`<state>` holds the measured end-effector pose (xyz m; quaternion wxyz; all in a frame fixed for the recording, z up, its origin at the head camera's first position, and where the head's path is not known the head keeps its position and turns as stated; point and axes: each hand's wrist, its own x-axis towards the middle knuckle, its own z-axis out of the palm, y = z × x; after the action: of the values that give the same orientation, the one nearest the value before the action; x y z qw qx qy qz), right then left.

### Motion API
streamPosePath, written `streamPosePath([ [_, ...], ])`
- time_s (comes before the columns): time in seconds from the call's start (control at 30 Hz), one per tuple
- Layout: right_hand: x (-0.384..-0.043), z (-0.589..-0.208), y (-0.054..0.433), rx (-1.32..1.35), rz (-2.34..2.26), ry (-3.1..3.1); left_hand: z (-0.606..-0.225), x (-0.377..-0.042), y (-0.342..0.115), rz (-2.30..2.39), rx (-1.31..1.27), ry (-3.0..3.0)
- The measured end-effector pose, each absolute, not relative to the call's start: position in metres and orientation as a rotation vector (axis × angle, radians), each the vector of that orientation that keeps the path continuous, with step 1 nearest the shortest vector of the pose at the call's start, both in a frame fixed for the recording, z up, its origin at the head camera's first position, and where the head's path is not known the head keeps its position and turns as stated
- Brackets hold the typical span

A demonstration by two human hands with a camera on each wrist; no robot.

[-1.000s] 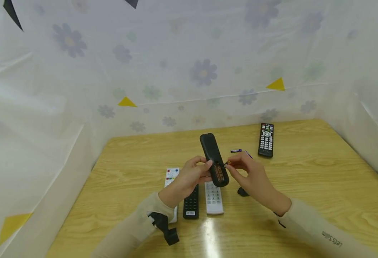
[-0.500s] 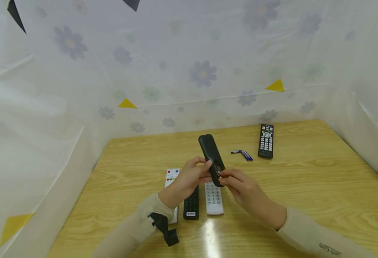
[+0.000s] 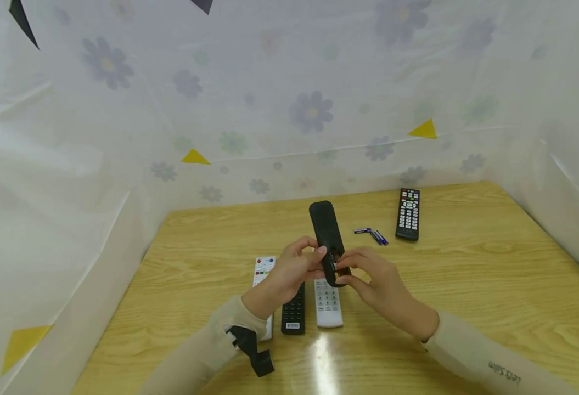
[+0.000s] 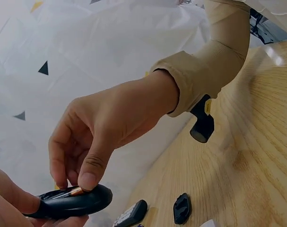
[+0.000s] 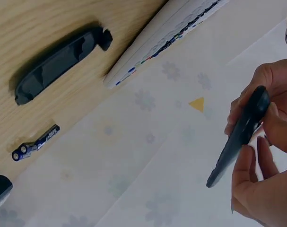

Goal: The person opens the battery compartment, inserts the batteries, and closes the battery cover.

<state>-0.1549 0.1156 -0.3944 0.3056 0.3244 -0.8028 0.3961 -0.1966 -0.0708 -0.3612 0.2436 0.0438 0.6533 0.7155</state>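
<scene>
My left hand (image 3: 286,274) grips a black remote control (image 3: 326,226), held back side up above the table with its battery compartment uncovered. At that compartment, my right hand (image 3: 385,282) has its thumb and fingers on a battery (image 4: 76,191) with a copper-coloured end. The left wrist view shows the battery lying partly in the compartment, under the right thumb. A loose black battery cover (image 5: 63,64) lies on the table; the right hand hides it in the head view. Beyond the right hand are several blue batteries (image 3: 377,237).
Beneath the hands lie a white remote (image 3: 264,264), a black remote (image 3: 293,312) and another white remote (image 3: 327,307), side by side. One more black remote (image 3: 408,215) lies at the back right of the wooden table (image 3: 467,263). Plastic sheeting (image 3: 269,109) stands around the table.
The right hand has brought the battery from beside the remote down into its compartment, shifting slightly at the end. The left hand keeps its grip, with the remote tilting a little.
</scene>
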Motion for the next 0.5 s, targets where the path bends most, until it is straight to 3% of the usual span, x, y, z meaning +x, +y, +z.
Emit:
streamPosePath([
  [0.17, -0.1528, -0.3937, 0.1115, 0.65, 1.223, -2.275, -0.359, -0.1952, -0.0705, 1.958, 0.136, 1.831],
  [0.33, -0.1552, -0.3906, 0.1131, 0.354, 1.679, -2.529, -0.3613, -0.1928, -0.0703, 1.958, 0.099, 1.844],
  [0.5, -0.1604, -0.3897, 0.1174, 0.278, 1.886, -2.602, -0.3669, -0.1908, -0.0693, 1.958, 0.073, 1.835],
])
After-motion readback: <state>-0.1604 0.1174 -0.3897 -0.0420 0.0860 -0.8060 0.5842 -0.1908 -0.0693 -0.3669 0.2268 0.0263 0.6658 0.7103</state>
